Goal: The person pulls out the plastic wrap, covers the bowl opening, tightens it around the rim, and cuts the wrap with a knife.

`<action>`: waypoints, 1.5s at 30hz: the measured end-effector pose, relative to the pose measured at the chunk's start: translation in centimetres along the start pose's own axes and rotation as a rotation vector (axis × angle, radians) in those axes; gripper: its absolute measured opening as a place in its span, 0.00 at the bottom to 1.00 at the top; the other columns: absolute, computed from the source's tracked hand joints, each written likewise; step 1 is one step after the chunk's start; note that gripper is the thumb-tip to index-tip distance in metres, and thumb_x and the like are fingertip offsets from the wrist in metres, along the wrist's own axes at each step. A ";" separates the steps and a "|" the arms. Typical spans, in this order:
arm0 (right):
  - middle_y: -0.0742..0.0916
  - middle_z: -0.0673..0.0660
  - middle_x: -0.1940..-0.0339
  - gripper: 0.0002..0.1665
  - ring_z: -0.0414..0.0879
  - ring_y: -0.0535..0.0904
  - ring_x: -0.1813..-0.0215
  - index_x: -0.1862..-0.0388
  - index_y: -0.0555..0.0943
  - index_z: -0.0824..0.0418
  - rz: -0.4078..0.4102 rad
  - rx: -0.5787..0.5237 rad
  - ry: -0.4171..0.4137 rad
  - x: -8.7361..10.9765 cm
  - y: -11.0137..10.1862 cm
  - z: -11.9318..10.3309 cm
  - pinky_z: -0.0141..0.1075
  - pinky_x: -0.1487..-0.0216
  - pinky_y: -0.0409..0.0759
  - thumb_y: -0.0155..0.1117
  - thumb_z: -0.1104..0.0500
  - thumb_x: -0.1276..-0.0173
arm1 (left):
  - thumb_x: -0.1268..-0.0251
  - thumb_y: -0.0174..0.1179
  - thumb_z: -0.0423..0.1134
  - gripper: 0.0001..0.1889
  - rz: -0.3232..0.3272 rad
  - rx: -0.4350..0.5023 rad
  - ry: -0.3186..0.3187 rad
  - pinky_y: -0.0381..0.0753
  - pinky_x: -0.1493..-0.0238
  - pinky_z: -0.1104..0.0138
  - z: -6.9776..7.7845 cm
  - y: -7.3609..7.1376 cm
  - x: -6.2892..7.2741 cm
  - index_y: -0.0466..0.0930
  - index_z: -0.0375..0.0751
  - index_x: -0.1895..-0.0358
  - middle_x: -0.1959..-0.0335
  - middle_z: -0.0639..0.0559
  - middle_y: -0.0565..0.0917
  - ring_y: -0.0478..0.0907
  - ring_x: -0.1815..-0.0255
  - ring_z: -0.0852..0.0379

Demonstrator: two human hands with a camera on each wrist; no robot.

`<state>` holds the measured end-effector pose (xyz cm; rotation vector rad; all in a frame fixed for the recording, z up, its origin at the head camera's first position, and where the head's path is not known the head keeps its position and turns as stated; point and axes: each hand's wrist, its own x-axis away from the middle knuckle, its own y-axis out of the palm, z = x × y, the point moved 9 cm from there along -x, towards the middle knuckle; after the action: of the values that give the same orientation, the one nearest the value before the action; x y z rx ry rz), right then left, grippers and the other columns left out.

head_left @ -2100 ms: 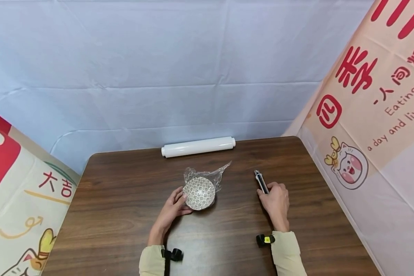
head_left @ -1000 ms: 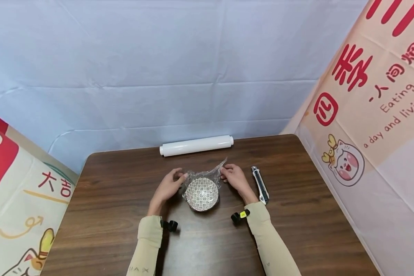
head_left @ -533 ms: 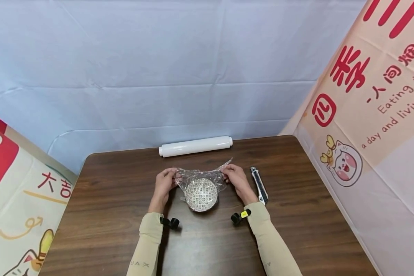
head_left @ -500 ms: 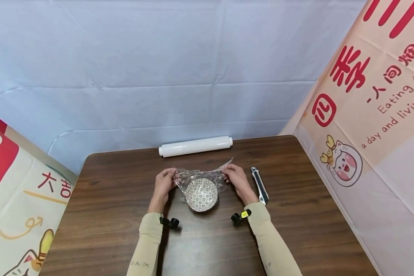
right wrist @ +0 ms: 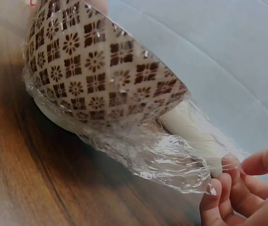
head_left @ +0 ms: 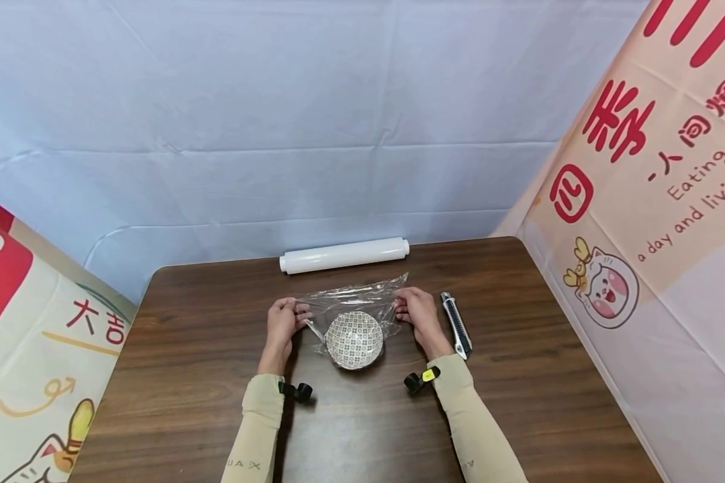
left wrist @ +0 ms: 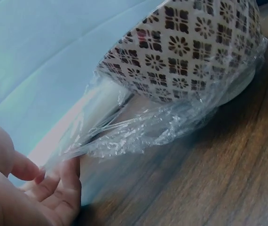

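Note:
A small bowl [head_left: 354, 341] with a brown flower-and-square pattern stands on the wooden table. Clear plastic wrap [head_left: 353, 295] covers it and spreads out behind its far rim; in the left wrist view the wrap [left wrist: 148, 132] bunches along the bowl's lower side. My left hand [head_left: 282, 325] pinches one corner of the wrap between thumb and fingers. On the other side my right hand [head_left: 418, 310] pinches the opposite corner, also seen in the right wrist view, where the fingers [right wrist: 237, 188] meet at the film. Between both hands the wrap is pulled fairly taut.
Behind the bowl, near the table's back edge, lies a white roll [head_left: 344, 255]. A utility knife [head_left: 456, 325] rests just right of my right hand. The wooden table [head_left: 205, 376] is bordered by a pale cloth backdrop [head_left: 248, 121] and printed side panels.
The right hand has let go of the utility knife and taken the wrap's right corner. The left hand has moved from the bowl to the left corner, stretching the crumpled wrap wider.

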<state>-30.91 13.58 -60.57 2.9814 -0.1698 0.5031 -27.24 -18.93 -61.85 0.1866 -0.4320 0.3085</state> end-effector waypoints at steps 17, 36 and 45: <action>0.87 0.65 0.39 0.24 0.61 0.84 0.36 0.36 0.80 0.63 0.157 0.588 -0.441 5.7 -0.1 -4.0 0.55 0.32 0.80 0.62 0.49 0.22 | 0.18 0.52 0.40 0.16 0.290 -0.447 0.481 0.78 0.37 0.50 4.0 -1.3 5.2 0.79 0.37 0.38 0.43 0.38 0.84 0.80 0.42 0.41; 0.66 0.69 0.16 0.39 0.63 0.62 0.16 0.16 0.57 0.70 -0.372 1.020 -0.703 10.1 8.2 0.1 0.56 0.17 0.64 0.44 0.44 0.12 | 0.12 0.42 0.48 0.30 -0.242 -0.955 0.826 0.61 0.17 0.45 -0.9 8.5 10.6 0.58 0.36 0.17 0.18 0.37 0.65 0.63 0.17 0.37; 0.74 0.67 0.22 0.38 0.62 0.74 0.23 0.17 0.60 0.67 -0.319 0.948 -0.671 9.5 8.2 -0.3 0.55 0.23 0.73 0.42 0.44 0.11 | 0.12 0.44 0.50 0.33 -0.220 -0.864 0.714 0.76 0.28 0.42 -0.7 8.2 10.0 0.56 0.30 0.19 0.26 0.31 0.72 0.76 0.29 0.35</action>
<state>-23.10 4.68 -56.40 3.8154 0.6698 -0.6686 -21.08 -8.54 -57.22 -0.7051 0.1891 -0.0579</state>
